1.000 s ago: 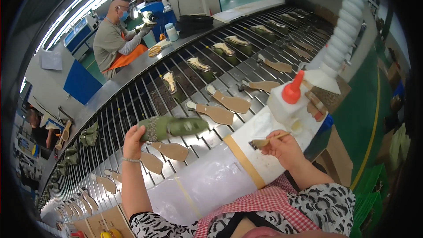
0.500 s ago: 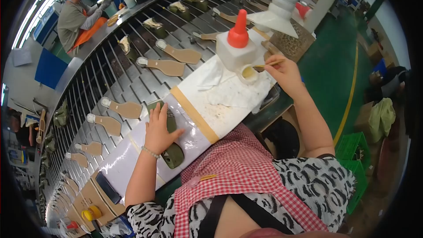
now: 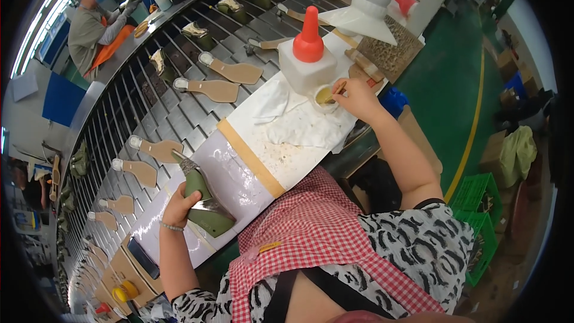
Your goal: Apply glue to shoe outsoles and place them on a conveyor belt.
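My left hand (image 3: 177,208) is closed around a green shoe last (image 3: 209,220) with a shiny strap across it, held tilted over the pale sheet on the bench. At the white cloth, my right hand (image 3: 359,99) pinches a thin brush (image 3: 339,88). The brush's lower end reaches into a small white cup (image 3: 323,96) of yellowish liquid, so its tip is hidden. Just behind that cup stands a squarish white bottle (image 3: 304,67) with a red nozzle top. The crumpled white cloth (image 3: 308,128) lies beside the cup.
Tan insoles (image 3: 215,91) and several green shoe parts (image 3: 197,34) lie on the slatted conveyor (image 3: 134,81). A white duct hood (image 3: 362,23) hangs at the back right. A dark phone (image 3: 143,257) lies at lower left. Another person (image 3: 89,33) works across the conveyor.
My left hand has gone from resting spread over the green shoe last to gripping it, lifting and tilting it. My right hand has lowered the brush into the cup.
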A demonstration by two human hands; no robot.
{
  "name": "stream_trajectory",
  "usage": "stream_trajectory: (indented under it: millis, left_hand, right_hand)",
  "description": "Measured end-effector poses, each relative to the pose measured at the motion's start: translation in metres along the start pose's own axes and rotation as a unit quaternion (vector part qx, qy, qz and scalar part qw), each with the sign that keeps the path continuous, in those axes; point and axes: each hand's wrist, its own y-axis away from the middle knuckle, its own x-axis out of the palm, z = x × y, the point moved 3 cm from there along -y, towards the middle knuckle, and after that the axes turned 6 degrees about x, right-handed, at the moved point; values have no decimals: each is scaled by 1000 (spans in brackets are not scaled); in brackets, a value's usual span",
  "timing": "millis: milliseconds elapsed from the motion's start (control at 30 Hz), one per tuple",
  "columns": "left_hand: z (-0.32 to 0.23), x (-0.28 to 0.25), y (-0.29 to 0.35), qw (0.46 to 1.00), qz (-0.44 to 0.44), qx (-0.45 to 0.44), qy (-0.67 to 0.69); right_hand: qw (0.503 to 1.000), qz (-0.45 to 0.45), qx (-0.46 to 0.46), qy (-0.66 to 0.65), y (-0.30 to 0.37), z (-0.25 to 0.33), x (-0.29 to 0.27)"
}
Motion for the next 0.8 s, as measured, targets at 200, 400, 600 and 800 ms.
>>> stream_trajectory:
  millis: [200,400,600,800]
  left_hand:
    - [-17,32,4,970,-20,133,202]
    - [-37,79,-2,957,-106,245,116]
    - [-34,111,-9,865,-167,439,-176]
    - [-37,133,5,891,-160,425,-32]
  right_hand:
    - [1000,-15,-23,-4,-1,0,3]
    - [973,27,43,-224,3,-23,7]
    - [785,68,251,-563,12,-56,23]
    - [650,45,366,-664,19,-69,41]
